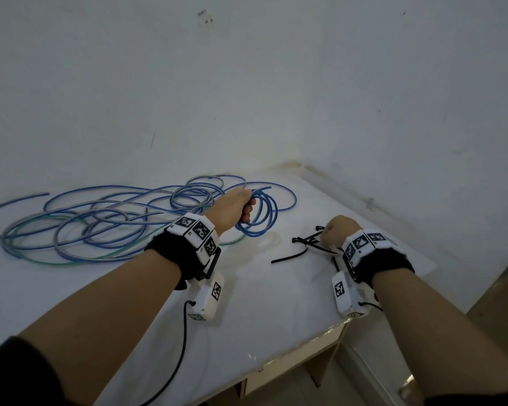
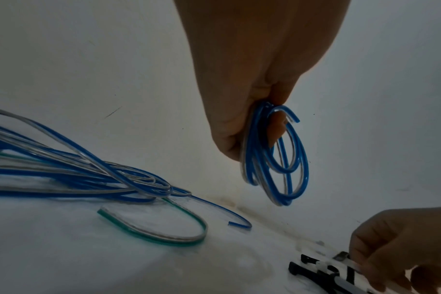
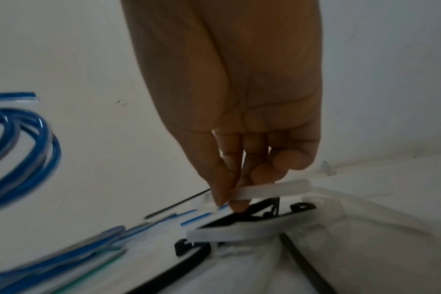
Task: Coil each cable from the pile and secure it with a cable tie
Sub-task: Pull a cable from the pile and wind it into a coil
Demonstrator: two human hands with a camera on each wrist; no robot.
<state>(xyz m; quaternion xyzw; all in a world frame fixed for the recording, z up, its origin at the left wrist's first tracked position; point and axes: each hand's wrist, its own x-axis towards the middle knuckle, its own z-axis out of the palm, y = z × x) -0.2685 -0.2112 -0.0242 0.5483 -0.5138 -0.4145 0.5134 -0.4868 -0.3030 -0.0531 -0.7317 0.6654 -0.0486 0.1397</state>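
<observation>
My left hand (image 1: pixel 248 210) grips a small coil of blue cable (image 1: pixel 261 213) and holds it up off the white table (image 1: pixel 247 303); in the left wrist view the coil (image 2: pixel 277 159) hangs from the fingers (image 2: pixel 239 129) with one cut end sticking out. My right hand (image 1: pixel 324 234) is down among black cable ties (image 1: pixel 301 244). In the right wrist view, thumb and forefinger of my right hand (image 3: pixel 230 202) pinch the white zip strip of a clear bag (image 3: pixel 269 190). Black ties (image 3: pixel 254 216) lie in the bag's mouth, just under the fingertips.
A loose pile of blue, grey and green-striped cables (image 1: pixel 100 224) spreads over the table's left half. Loose black ties (image 1: pixel 291 256) lie left of the right hand. White walls close the back and right; the table's front right edge (image 1: pixel 320 332) drops off.
</observation>
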